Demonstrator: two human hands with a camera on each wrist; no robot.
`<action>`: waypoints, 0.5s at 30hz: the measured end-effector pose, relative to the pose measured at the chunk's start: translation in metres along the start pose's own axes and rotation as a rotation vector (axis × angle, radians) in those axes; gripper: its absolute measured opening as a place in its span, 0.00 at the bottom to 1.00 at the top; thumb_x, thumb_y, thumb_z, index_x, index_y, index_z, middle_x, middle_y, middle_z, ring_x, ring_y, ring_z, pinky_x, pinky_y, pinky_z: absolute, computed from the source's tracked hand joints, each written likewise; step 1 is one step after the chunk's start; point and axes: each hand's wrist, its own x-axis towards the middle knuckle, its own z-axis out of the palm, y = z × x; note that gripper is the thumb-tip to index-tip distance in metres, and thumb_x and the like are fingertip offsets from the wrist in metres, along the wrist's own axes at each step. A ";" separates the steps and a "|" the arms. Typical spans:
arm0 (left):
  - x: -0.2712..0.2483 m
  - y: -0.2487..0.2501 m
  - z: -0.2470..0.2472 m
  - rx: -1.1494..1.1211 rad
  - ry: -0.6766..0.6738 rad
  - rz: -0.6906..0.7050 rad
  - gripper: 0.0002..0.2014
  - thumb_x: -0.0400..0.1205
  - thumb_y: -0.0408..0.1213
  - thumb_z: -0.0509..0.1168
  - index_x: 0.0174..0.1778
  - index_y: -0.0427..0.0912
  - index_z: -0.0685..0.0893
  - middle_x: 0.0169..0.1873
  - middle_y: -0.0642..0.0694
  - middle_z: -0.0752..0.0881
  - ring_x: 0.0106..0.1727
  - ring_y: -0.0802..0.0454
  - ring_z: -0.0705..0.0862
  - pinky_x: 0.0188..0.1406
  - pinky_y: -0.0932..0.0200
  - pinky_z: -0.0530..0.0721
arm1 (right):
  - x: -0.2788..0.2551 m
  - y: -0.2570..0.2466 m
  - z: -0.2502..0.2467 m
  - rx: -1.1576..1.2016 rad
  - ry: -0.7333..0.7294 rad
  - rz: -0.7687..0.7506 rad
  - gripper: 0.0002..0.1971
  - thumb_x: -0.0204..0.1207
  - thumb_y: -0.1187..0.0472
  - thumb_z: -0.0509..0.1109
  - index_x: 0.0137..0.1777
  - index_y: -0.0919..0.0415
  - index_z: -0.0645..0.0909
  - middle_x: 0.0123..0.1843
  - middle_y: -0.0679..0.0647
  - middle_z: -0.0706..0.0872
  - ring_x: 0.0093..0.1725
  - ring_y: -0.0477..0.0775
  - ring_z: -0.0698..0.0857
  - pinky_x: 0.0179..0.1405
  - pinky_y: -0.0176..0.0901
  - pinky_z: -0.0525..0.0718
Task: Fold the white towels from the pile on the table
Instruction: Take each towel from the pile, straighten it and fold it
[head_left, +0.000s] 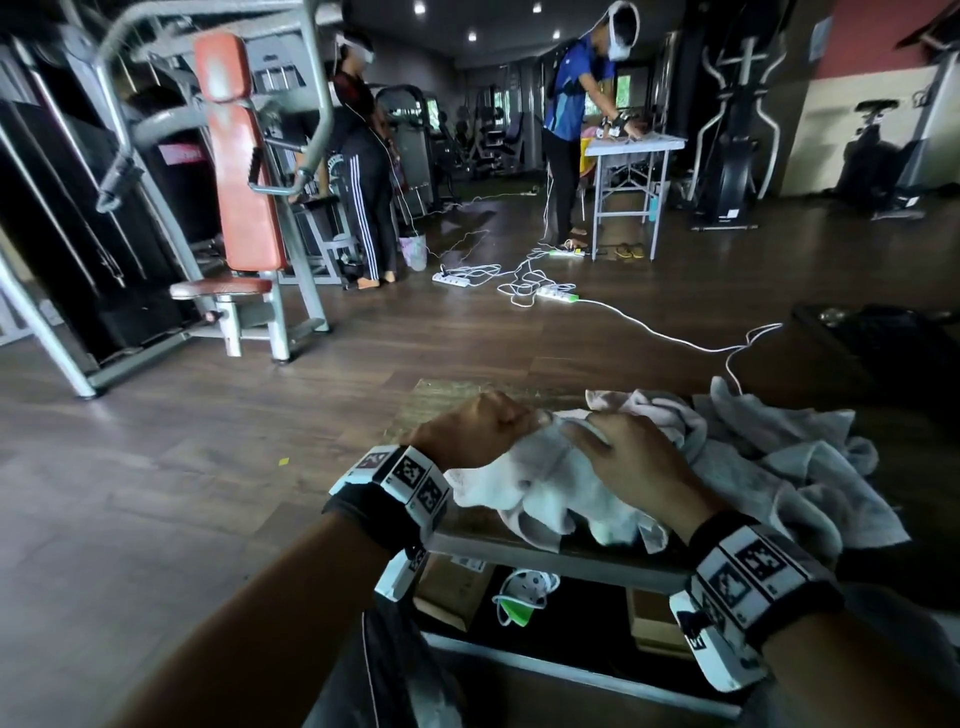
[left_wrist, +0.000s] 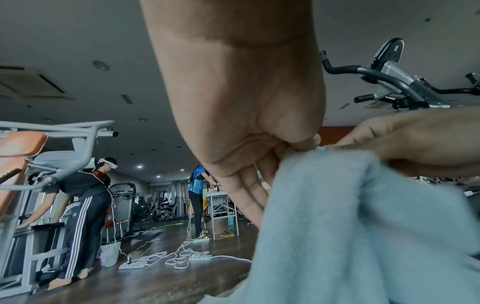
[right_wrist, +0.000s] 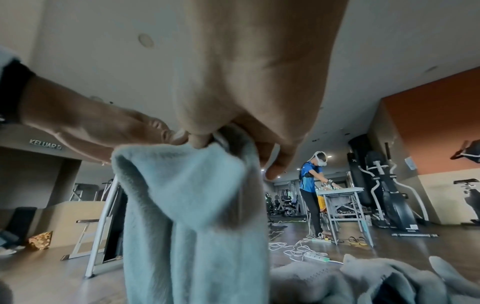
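Observation:
A white towel (head_left: 540, 478) hangs bunched above the near left part of the wooden table (head_left: 467, 395), held up by both hands. My left hand (head_left: 478, 428) pinches its top edge between thumb and fingers, and the left wrist view shows that left hand (left_wrist: 259, 144) pinching the towel (left_wrist: 350, 226). Right beside it, my right hand (head_left: 628, 457) pinches the same edge; the right wrist view has the right hand (right_wrist: 233, 115) gripping the towel (right_wrist: 187, 205), which drapes downward. A pile of crumpled white towels (head_left: 789, 467) lies on the table to the right.
Under the table sit cardboard boxes (head_left: 457, 587) and a white-green object (head_left: 524, 592). Power strips and white cables (head_left: 519, 280) trail over the wooden floor. An orange-padded gym machine (head_left: 234, 171) stands left. Two persons (head_left: 363, 156) work farther back, one at a folding table (head_left: 634, 150).

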 end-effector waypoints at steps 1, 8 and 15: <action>0.001 -0.002 -0.002 -0.004 -0.001 0.002 0.28 0.87 0.49 0.60 0.30 0.26 0.76 0.22 0.41 0.71 0.23 0.57 0.66 0.24 0.65 0.70 | 0.001 0.001 -0.001 0.023 -0.010 0.005 0.29 0.81 0.33 0.56 0.43 0.57 0.86 0.39 0.54 0.91 0.45 0.55 0.88 0.52 0.51 0.84; 0.018 -0.022 -0.004 0.036 0.412 -0.021 0.22 0.86 0.49 0.60 0.28 0.41 0.75 0.27 0.40 0.78 0.28 0.47 0.77 0.32 0.60 0.73 | 0.000 0.007 0.002 0.267 -0.141 -0.094 0.26 0.80 0.35 0.63 0.55 0.57 0.86 0.51 0.50 0.90 0.57 0.49 0.83 0.63 0.42 0.76; 0.018 -0.032 0.019 -0.370 0.192 -0.229 0.10 0.85 0.32 0.61 0.57 0.39 0.85 0.56 0.36 0.88 0.50 0.45 0.89 0.52 0.42 0.89 | -0.001 0.025 0.029 0.426 -0.332 0.137 0.24 0.77 0.27 0.61 0.56 0.42 0.87 0.53 0.39 0.90 0.60 0.45 0.86 0.66 0.54 0.81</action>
